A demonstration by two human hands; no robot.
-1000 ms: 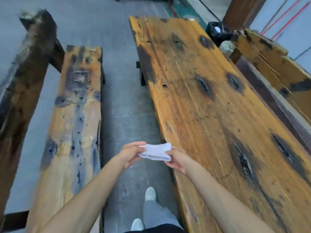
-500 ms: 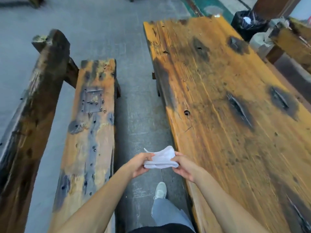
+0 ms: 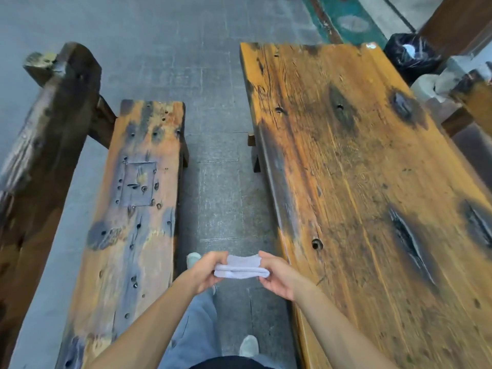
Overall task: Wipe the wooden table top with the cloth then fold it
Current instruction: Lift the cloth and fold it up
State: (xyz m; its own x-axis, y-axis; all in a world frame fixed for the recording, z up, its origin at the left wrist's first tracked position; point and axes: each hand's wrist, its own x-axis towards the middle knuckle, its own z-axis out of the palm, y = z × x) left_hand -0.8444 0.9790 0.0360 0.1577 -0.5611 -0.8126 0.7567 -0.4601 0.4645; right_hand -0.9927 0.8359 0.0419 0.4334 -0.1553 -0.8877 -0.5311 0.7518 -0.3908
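In the head view, the person stands in the aisle of grey floor tiles [image 3: 221, 198] between a worn orange-and-grey wooden bench [image 3: 138, 209] on the left and the long orange-brown wooden table top [image 3: 372, 182] on the right. The small white folded cloth [image 3: 241, 267] is held in the air between both hands, above the floor and just beside the table's near long edge, not touching the wood. The left hand [image 3: 206, 272] pinches the cloth's left end and the right hand [image 3: 277, 276] pinches its right end, fingers pressed together on the fabric.

The cloth lies in flat layers, so folding looks under way or nearly done; whether wiping is finished cannot be told, though the table shows nothing lying on it. The aisle gives free room ahead, and the table surface is open for setting the cloth down.
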